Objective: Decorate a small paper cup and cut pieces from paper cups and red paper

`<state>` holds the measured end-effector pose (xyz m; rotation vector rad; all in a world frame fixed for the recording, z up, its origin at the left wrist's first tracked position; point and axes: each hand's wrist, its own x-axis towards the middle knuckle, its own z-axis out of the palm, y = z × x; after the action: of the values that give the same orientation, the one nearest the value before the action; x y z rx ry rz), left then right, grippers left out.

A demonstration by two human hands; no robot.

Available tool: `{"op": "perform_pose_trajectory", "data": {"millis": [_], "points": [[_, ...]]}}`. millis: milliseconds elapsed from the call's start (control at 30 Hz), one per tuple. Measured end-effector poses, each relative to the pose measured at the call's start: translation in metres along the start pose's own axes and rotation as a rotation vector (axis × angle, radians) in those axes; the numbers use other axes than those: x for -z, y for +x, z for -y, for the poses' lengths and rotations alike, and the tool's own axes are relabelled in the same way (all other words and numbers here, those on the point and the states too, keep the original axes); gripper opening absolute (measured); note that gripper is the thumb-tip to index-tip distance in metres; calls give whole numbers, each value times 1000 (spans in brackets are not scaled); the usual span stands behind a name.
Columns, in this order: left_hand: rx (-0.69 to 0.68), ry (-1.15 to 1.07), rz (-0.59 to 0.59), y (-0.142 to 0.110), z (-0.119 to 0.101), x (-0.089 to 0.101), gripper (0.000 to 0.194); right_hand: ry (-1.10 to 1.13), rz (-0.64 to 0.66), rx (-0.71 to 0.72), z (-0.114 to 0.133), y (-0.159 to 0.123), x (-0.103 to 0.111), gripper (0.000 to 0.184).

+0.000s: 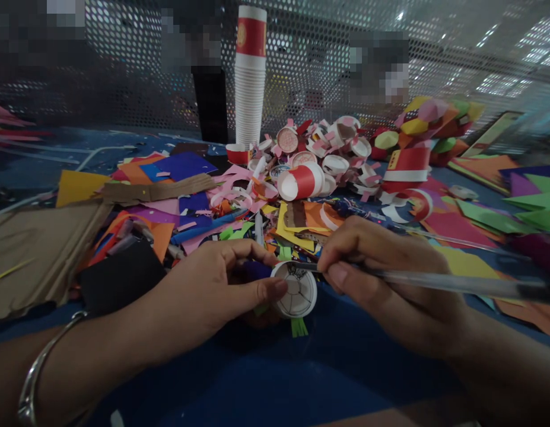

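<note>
Pinching that little white disc in your left hand while your right hand grips the pen on its face

left hand grips paper disc; right hand holds pen.

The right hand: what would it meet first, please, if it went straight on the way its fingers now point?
Probably the small white round paper base with black lines, held by the left hand; depth is hard to judge.

Blue desk, dimly lit; perforated metal screen standing beyond desk; bright patches showing above desk's far right.
</note>
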<state>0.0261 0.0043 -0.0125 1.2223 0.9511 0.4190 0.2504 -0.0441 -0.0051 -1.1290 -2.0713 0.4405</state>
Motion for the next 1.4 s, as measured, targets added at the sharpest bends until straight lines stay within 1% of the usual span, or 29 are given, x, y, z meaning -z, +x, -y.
{"op": "perform_pose_trajectory", "data": {"millis": [133, 300, 600, 867, 1000, 1133, 1300, 1400], "points": [[23, -22, 2, 0, -1, -1, 29, -1, -2, -17, 1, 0, -1, 13], [7, 11, -13, 1, 0, 0, 27, 13, 1, -3, 1, 0, -1, 11], [-1, -14, -18, 1, 3, 0, 28, 6, -2, -1, -1, 0, 2, 11], [1, -37, -24, 3, 2, 1, 33, 15, 10, -12, 0, 1, 2, 11], [-4, -13, -37, 3, 3, 1, 34, 29, -3, -27, 0, 0, 2, 13], [-27, 4, -37, 2, 5, 1, 34, 59, -2, -13, 0, 0, 1, 12], [-36, 43, -49, 3, 5, 1, 36, 47, 19, -11, 0, 1, 2, 12], [-29, 17, -41, 3, 4, 1, 36, 37, 18, -5, 1, 1, 3, 12]]}}
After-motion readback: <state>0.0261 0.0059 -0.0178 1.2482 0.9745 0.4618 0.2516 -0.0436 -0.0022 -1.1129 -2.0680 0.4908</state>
